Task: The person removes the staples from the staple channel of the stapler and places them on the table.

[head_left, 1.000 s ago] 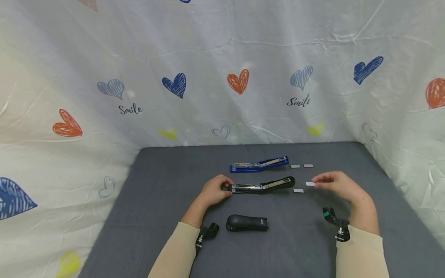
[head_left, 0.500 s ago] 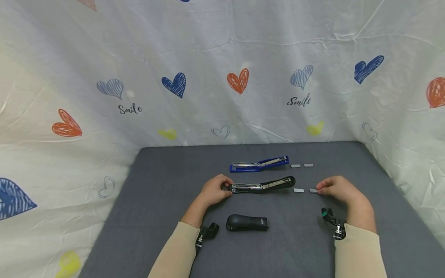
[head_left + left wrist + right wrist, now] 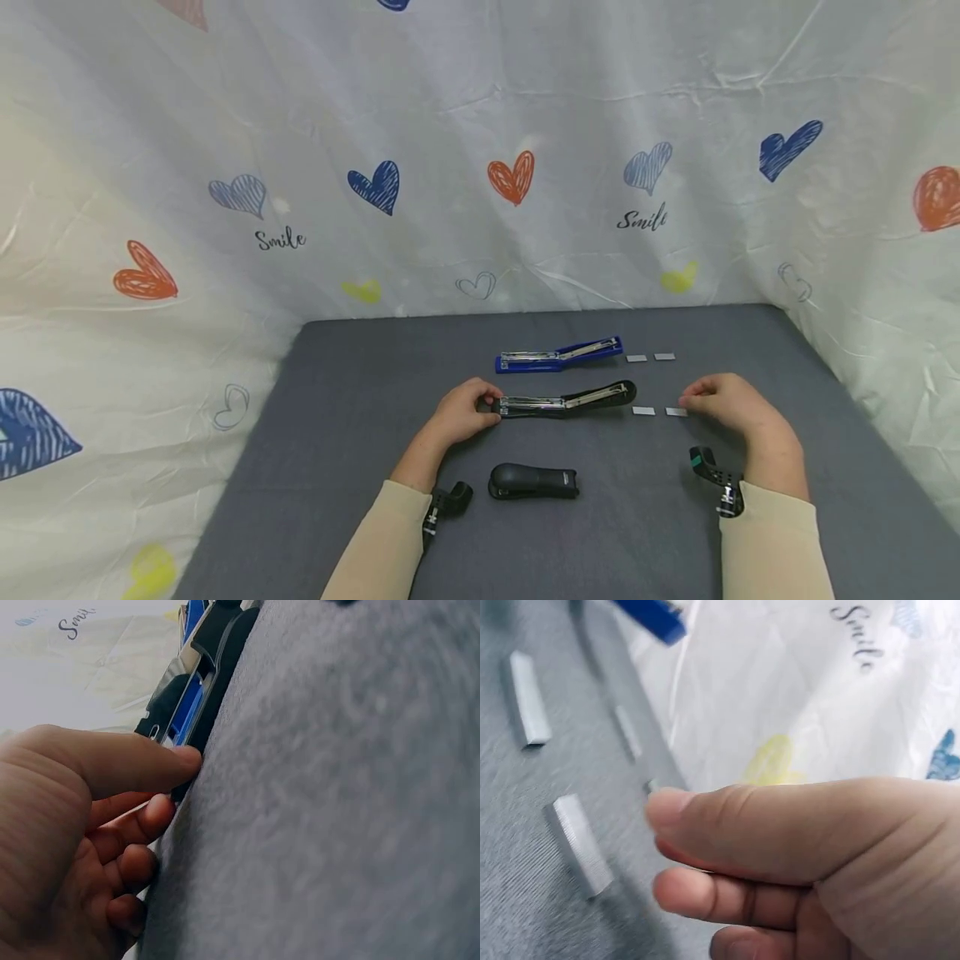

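Note:
A black stapler (image 3: 564, 407) lies opened out on the grey table, its metal magazine and its raised part in one line. My left hand (image 3: 459, 412) pinches its left end between thumb and fingers; in the left wrist view the thumb presses on the edge of the black stapler (image 3: 214, 690). My right hand (image 3: 731, 404) hovers beside a staple strip (image 3: 676, 412) with nothing in its loosely curled fingers. The right wrist view shows this staple strip (image 3: 581, 846) flat on the cloth, apart from the fingertips. Another staple strip (image 3: 643, 411) lies to its left, by the stapler.
Behind stands an opened blue stapler (image 3: 528, 362), with two more staple strips, one left (image 3: 636, 358) and one right (image 3: 664, 357). A closed black stapler (image 3: 532, 482) lies nearer, between my forearms. A white curtain (image 3: 450, 100) with printed hearts hangs behind the table.
My right hand has brought a staple strip down towards me, set it in line with the other one, let go of it and lifted slightly. My left hand has stayed still.

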Action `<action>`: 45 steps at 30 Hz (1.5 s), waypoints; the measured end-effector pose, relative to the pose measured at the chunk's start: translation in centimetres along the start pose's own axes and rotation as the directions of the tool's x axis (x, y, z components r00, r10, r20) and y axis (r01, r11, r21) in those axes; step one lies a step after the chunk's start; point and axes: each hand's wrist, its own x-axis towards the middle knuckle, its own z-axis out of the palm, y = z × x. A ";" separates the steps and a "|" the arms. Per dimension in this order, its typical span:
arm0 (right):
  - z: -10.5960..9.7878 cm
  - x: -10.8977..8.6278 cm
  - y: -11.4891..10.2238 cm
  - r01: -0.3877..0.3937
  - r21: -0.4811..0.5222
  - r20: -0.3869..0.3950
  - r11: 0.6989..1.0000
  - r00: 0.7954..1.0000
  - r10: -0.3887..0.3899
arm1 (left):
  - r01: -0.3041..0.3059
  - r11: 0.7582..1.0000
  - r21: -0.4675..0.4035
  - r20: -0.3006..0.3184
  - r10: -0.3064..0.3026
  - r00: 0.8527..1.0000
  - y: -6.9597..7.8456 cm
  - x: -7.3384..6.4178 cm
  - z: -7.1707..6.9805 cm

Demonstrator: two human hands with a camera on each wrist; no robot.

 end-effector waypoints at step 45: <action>10.3 -6.2 -17.8 0.619 -0.065 -0.056 0.783 0.781 -0.622 | -0.123 0.992 -0.011 0.178 0.123 0.976 2.9 -9.8 0.2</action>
